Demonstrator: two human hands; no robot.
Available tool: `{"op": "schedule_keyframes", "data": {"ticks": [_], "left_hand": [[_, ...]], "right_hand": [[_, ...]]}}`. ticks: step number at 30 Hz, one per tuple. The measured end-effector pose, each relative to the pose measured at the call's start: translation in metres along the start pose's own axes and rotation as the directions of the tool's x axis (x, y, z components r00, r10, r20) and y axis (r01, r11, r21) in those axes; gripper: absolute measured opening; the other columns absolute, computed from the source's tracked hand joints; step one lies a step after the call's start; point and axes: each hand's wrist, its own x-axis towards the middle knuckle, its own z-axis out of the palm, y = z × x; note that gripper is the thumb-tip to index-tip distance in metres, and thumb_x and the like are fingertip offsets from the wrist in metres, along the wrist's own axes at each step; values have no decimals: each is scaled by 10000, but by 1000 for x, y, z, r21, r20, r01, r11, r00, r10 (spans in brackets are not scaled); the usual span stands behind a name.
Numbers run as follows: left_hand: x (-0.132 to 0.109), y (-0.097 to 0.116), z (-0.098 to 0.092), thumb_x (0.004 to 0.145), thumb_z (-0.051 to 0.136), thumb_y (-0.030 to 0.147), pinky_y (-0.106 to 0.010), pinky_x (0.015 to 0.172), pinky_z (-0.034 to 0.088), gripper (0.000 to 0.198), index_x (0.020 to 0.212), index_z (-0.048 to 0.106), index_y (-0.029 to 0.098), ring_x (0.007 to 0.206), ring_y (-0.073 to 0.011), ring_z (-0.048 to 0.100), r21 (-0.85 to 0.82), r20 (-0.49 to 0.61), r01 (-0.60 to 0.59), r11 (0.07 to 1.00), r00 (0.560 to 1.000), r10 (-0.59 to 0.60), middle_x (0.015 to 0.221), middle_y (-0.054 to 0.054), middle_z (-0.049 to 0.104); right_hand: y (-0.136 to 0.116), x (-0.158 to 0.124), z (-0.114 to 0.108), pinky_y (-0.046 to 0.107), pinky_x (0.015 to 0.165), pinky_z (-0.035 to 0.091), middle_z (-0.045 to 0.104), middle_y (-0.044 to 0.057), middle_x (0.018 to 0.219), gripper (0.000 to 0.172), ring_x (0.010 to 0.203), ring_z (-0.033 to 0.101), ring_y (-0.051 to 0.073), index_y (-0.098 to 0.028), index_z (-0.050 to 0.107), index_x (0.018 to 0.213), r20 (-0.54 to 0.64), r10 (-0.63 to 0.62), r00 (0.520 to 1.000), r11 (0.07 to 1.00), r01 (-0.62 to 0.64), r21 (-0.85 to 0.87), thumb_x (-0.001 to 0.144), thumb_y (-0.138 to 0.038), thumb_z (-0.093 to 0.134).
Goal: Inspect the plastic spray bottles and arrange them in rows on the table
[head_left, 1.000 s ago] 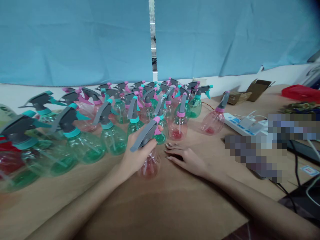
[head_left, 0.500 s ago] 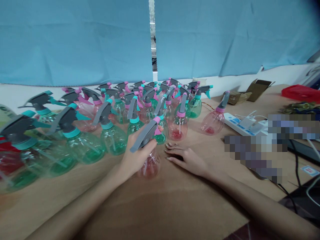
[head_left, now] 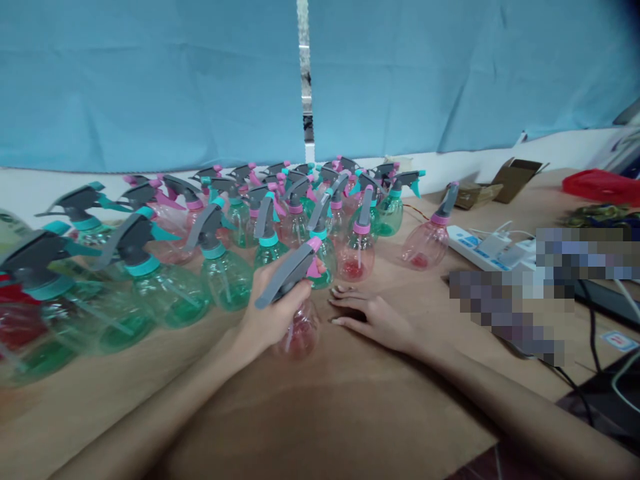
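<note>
My left hand (head_left: 273, 310) is wrapped round the neck of a pink spray bottle (head_left: 303, 333) with a grey head and pink nozzle. Its base appears to rest on the table, and my fingers cover its collar. Palm down on the wood, my right hand (head_left: 377, 317) lies with its fingers stretched out, holding nothing. Just beyond the hands stand a pink spray bottle (head_left: 356, 257) and a green spray bottle (head_left: 273, 250). Another green spray bottle (head_left: 227, 277) is to the left of my left hand.
Many more pink and green spray bottles crowd the table (head_left: 310, 427) at the left and back. One pink bottle (head_left: 427, 243) stands apart at right, beside a white power strip (head_left: 475, 247). Farther off are an opened cardboard box (head_left: 517, 180) and red plastic (head_left: 600, 187). Cables trail at right.
The held bottle's grey head has tipped slightly, its nozzle end a little lower and its back shifted left. My right hand and the other bottles stay put.
</note>
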Motion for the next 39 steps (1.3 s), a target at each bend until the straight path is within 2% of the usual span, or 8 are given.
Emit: {"op": "schedule_keyframes", "data": {"ticks": [4, 10, 14, 19, 29, 35, 39], "left_hand": [[1, 1, 0, 712, 465, 172, -268, 519, 382, 116, 718, 567, 228, 555, -137, 472, 9, -34, -23, 1000, 999, 23, 612, 33, 524], [2, 4, 0, 721, 489, 158, -262, 564, 400, 86, 738, 556, 211, 611, -138, 522, -69, -4, 26, 997, 1000, -27, 644, 30, 537], [2, 4, -1, 722, 491, 166, -258, 557, 394, 89, 739, 567, 209, 599, -132, 506, -71, 2, 16, 997, 1000, -15, 664, 27, 564], [3, 1, 2, 718, 464, 175, -256, 502, 357, 209, 852, 616, 226, 520, -127, 429, -18, -39, 7, 1000, 999, -8, 603, 40, 529], [1, -6, 6, 736, 486, 183, -235, 536, 409, 246, 926, 640, 216, 568, -130, 518, -19, -51, 67, 998, 996, -68, 599, 45, 539], [2, -6, 5, 743, 482, 173, -241, 577, 445, 316, 1011, 637, 235, 608, -134, 558, -10, -46, 61, 998, 997, -61, 657, 36, 576], [3, -5, 5, 758, 476, 180, -252, 578, 453, 348, 1072, 616, 236, 612, -149, 569, 15, -27, 66, 998, 997, -65, 604, 39, 542]], "right_hand": [[0, 0, 0, 445, 1021, 401, 588, 59, 1258, 399, 1226, 485, 230, -253, 573, 1219, 6, 1, 1000, 1000, -1, 8, 856, -414, 550], [-1, 1, 0, 419, 1030, 399, 588, 71, 1258, 418, 1226, 485, 218, -221, 574, 1218, 9, 8, 1000, 1000, -8, -3, 854, -424, 551], [-2, 0, -1, 434, 1022, 404, 587, 64, 1259, 415, 1220, 492, 222, -235, 572, 1219, 7, 17, 1000, 1000, -17, -10, 855, -431, 545], [-2, 0, -1, 415, 1032, 396, 585, 70, 1261, 430, 1228, 483, 216, -219, 566, 1227, 14, 33, 999, 999, -33, -8, 855, -432, 545], [0, -1, 0, 413, 1050, 372, 574, 74, 1275, 416, 1247, 460, 215, -202, 566, 1230, 33, -2, 999, 999, 3, -35, 875, -414, 520], [0, -1, 1, 423, 1050, 374, 574, 65, 1277, 408, 1249, 458, 211, -216, 554, 1240, 34, -6, 999, 1000, 7, -31, 881, -404, 513], [1, -1, 1, 420, 1058, 366, 579, 66, 1270, 395, 1255, 449, 206, -204, 544, 1251, 37, -11, 999, 999, 13, -41, 899, -376, 489]]}}
